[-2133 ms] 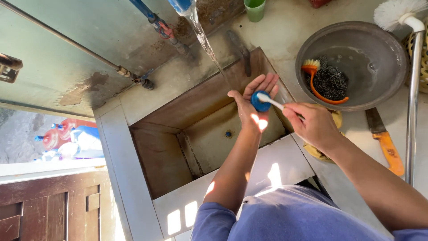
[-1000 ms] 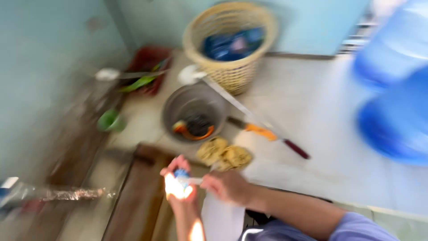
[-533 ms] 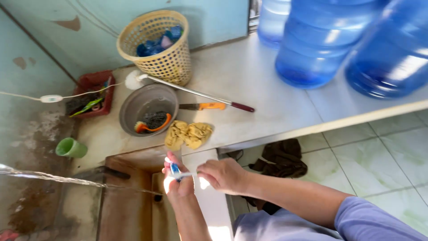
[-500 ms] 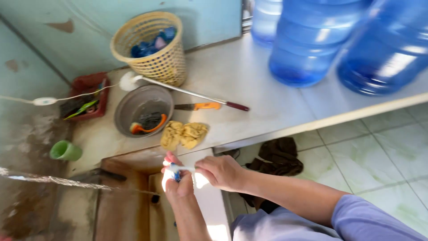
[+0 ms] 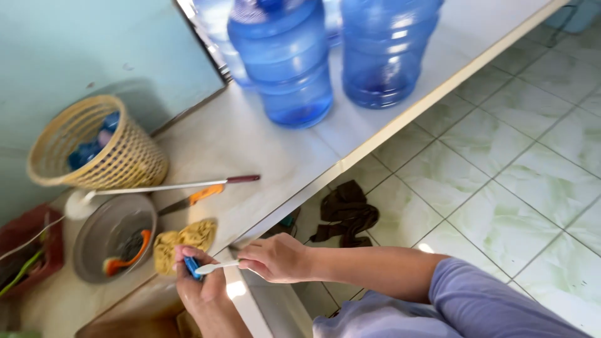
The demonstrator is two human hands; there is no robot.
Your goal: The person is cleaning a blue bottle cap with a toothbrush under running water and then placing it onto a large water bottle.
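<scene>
Head view has swung right; left hand (image 5: 199, 283) still cups blue brush (image 5: 193, 267), right hand (image 5: 275, 258) grips its handle.

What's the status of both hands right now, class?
Right hand grips white toothbrush by its handle. Left hand closed on small blue object, bristles against it. Yellow cloth beside the hands, touching neither.

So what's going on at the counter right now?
A person holds a small blue object in the left hand and works a white-handled brush against it with the right hand. Beside them on the counter lie a yellow cloth, a grey basin and a woven basket.
</scene>
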